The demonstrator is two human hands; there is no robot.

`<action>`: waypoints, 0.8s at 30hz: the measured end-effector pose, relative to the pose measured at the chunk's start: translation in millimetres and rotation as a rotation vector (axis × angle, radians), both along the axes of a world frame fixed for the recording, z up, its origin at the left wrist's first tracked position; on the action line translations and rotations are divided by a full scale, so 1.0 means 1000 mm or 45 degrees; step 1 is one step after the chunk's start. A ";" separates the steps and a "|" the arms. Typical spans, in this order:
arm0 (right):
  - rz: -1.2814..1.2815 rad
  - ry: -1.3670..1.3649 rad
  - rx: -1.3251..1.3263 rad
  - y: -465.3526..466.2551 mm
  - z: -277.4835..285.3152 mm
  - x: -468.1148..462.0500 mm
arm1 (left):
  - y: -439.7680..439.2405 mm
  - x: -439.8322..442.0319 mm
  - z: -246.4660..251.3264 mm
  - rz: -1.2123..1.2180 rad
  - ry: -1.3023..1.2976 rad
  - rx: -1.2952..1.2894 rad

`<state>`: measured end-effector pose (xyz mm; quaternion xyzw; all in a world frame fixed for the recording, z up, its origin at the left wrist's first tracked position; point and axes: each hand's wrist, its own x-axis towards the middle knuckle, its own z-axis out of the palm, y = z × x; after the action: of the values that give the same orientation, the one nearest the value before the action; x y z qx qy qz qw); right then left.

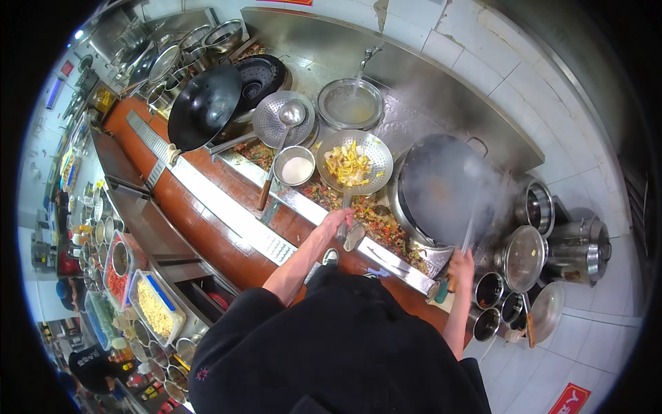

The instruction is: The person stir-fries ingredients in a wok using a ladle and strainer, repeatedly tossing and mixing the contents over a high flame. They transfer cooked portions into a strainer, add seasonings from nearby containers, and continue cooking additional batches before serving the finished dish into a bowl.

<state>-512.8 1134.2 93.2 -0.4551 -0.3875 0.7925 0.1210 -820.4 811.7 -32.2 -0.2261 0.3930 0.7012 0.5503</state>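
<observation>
My left hand (339, 221) grips the metal handle of a perforated strainer ladle (382, 155). Pale and yellow food pieces (349, 164) lie in its bowl. A folded cloth (355, 237) hangs just beside that hand. On the right, my right hand (460, 266) is closed around the wooden handle of a long metal utensil (469, 233). Its shaft reaches over a large black wok (429, 202), and steam hides its far end. A brownish patch shows faintly at the wok's bottom through the steam.
Left of the strainer stand a pot of whitish content (296, 166), a second strainer (266, 116) with a ladle (292, 115) across it, and another wok (207, 108). Water runs from a tap (366, 58) into a basin (350, 105). Metal pots (489, 290) crowd the right.
</observation>
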 end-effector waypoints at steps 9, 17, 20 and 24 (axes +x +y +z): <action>0.259 1.264 -1.012 -0.068 0.129 -0.125 | -0.004 -0.018 0.093 0.075 0.448 0.052; 0.171 1.324 -1.392 -0.113 0.115 -0.251 | -0.004 -0.022 0.152 -0.079 0.590 -0.016; 0.348 1.392 -1.258 -0.110 0.110 -0.228 | -0.001 -0.023 0.164 -0.055 0.481 0.058; 0.196 1.429 -1.310 -0.128 0.102 -0.210 | 0.006 -0.007 0.178 -0.069 0.479 0.006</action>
<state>-723.1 1006.4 195.2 0.0452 0.1194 0.9917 0.0168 -827.1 817.9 146.2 -0.0791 0.4931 0.7169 0.4865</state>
